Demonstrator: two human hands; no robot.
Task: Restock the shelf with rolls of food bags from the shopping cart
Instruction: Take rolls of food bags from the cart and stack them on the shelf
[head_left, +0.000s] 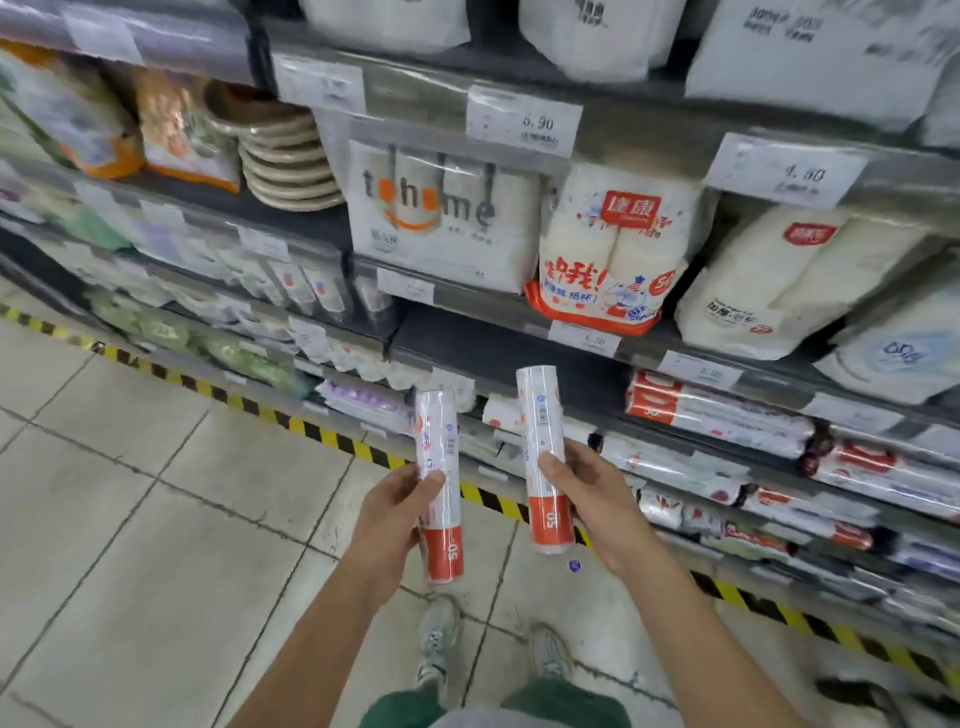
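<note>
Head cam only here. The left hand (389, 514) sat just left of 6 o'clock, fingers and thumb wrapped round the lower half of a roll (436, 431), so it was gripping, not spread. That roll stood nearly upright, white end toward 12 and red "50" end toward 6, sticking out below the palm. The right hand (592, 493) was around 5 o'clock and gripped a second roll (540, 415) the same way, thumb across the front and fingers curled behind. Same deal with that one: white top at 12, red "50" band at 6. It was held a bit higher than the first, the two near each other but not touching. Both rolls were in the air in front of the shelf (493, 348), not resting on it. Toward 3 to 4 o'clock the lower shelf rows had stocked rolls (717, 410) lying on their sides with the same red and white wrap. Up around 12 to 1 o'clock were a "tohome" pack (441, 218) and a cup pack (613, 249), pretty blurry. Yellow-black tape (322, 431) ran along the floor (156, 519) from 9 o'clock down to 4 o'clock, and the person's shoes (436, 639) showed at 6 o'clock.
</note>
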